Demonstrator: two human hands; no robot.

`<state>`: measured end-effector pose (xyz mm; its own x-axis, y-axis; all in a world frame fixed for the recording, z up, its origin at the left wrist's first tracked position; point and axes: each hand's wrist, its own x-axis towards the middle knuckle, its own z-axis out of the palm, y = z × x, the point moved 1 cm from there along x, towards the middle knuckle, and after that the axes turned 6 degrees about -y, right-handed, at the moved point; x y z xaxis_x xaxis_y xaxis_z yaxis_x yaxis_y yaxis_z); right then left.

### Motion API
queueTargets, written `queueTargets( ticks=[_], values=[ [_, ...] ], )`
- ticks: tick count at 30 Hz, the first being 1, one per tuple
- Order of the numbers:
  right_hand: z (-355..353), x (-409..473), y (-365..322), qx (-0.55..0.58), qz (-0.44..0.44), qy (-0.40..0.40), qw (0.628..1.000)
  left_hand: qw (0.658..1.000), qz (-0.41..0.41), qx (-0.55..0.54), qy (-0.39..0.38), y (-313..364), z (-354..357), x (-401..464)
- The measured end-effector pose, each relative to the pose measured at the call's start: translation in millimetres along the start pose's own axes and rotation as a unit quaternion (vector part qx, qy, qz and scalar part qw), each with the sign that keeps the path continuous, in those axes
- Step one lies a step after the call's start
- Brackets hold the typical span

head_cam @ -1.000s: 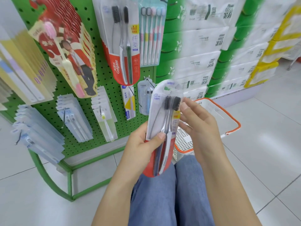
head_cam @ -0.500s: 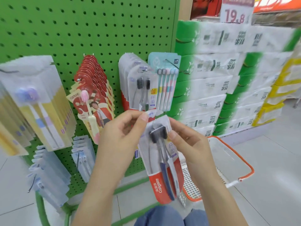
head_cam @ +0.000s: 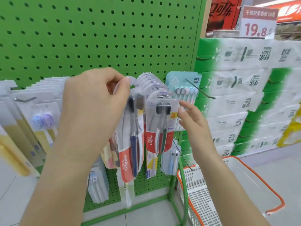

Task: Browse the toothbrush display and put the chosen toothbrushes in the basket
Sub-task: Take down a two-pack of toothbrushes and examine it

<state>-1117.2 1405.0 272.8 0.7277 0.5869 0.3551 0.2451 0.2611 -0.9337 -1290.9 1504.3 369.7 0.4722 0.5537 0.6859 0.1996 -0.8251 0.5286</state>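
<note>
Currently left hand (head_cam: 91, 101) pinches Colgate pack (head_cam: 130, 144) top; right hand (head_cam: 191, 118), fingers loose, steadies hung packs (head_cam: 160, 126) at 3 o'clock; line hole onto hook

L hand (head_cam: 96, 101) pinches top of Colgate toothbrush pack (head_cam: 130, 144) at pegboard (head_cam: 97, 38). R hand (head_cam: 192, 118), fingers relaxed, touches hanging Colgate packs (head_cam: 160, 124) just beside. Basket (head_cam: 236, 193) below R forearm.

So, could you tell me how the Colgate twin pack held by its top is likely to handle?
The Colgate pack, pinched at its top by the left hand, hangs straight, so it is probably fairly stiff. A pinch carries it, so likely light. Its clear, glossy blister may be slippery.
</note>
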Motion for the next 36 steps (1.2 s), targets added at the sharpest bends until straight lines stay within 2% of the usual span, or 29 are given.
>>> queueTargets(
  ticks=[4,10,21,30,36],
  values=[
    [9.0,10.9,-2.7,0.010,-0.004,-0.022,1.000,0.998,0.007,0.063,-0.008,1.1,6.4,20.0],
    [14.4,18.7,-5.0,-0.001,-0.029,-0.029,0.999,0.994,0.014,0.101,-0.042,-4.1,13.1,35.2],
    [10.1,24.8,-8.2,0.045,-0.010,-0.043,0.998,0.976,-0.009,0.126,-0.179,-12.2,18.1,55.1],
    [7.9,29.0,-13.7,0.074,-0.007,-0.052,0.996,0.969,-0.010,0.142,-0.202,-15.3,30.2,65.4],
    [11.1,27.9,-10.7,0.076,-0.002,-0.024,0.997,0.972,0.012,0.123,-0.202,-7.4,41.6,66.0]
  ],
)
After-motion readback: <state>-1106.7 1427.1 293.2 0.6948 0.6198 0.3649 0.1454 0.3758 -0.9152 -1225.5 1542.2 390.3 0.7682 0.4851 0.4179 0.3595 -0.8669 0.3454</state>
